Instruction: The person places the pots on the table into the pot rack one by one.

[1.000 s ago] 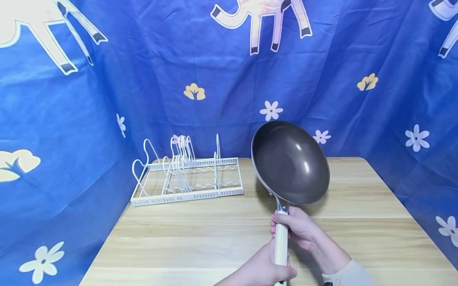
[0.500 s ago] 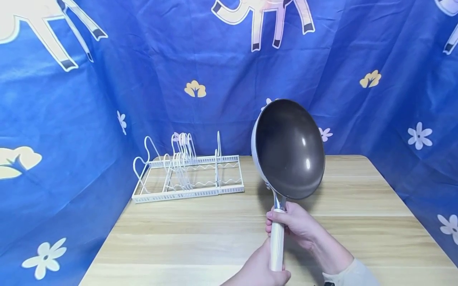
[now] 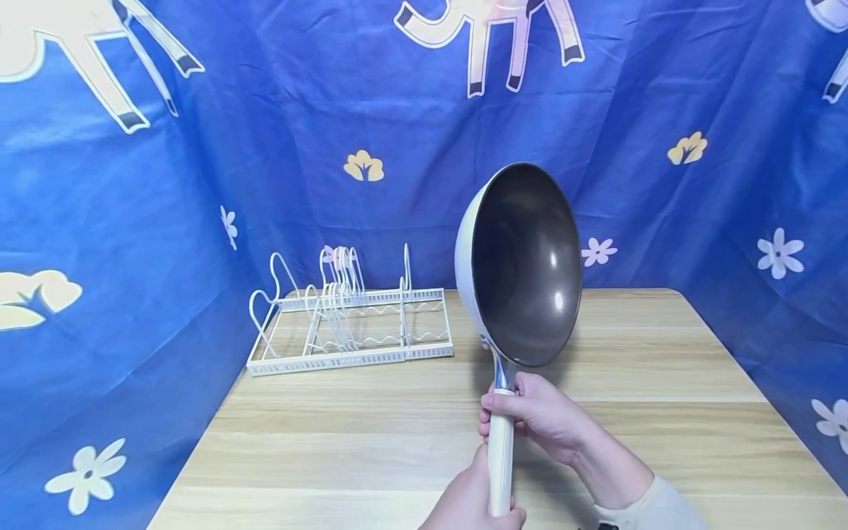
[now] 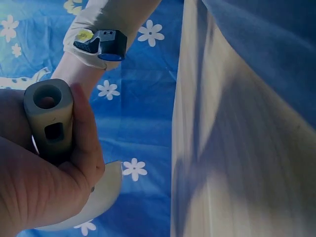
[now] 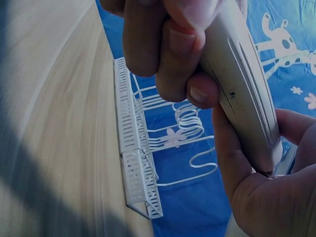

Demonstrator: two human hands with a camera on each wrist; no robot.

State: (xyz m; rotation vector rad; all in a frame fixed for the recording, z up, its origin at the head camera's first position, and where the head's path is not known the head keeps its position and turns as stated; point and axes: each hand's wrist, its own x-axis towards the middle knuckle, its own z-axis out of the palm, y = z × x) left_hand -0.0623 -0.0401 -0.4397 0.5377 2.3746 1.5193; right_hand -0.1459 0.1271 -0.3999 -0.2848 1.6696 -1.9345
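Observation:
A deep frying pan [image 3: 526,265] with a dark inside and a pale outside is held up above the table, its bowl tilted on edge and facing right. My right hand [image 3: 539,416] grips the upper part of its white handle [image 3: 501,456], near the metal neck. Lower down, my left hand [image 3: 472,497] holds the handle's end. In the left wrist view the handle's hollow end [image 4: 49,116] shows between thumb and palm. Fingers [image 5: 180,54] of the right hand curl round the handle in the right wrist view.
A white wire rack [image 3: 351,331] with upright loops stands at the back left of the wooden table [image 3: 358,442]. Blue patterned cloth [image 3: 424,147] hangs behind and at both sides.
The pan has risen and swung a little left, its bowl turning more onto its edge so more of the pale outside shows. Both hands have kept their hold and shifted slightly left.

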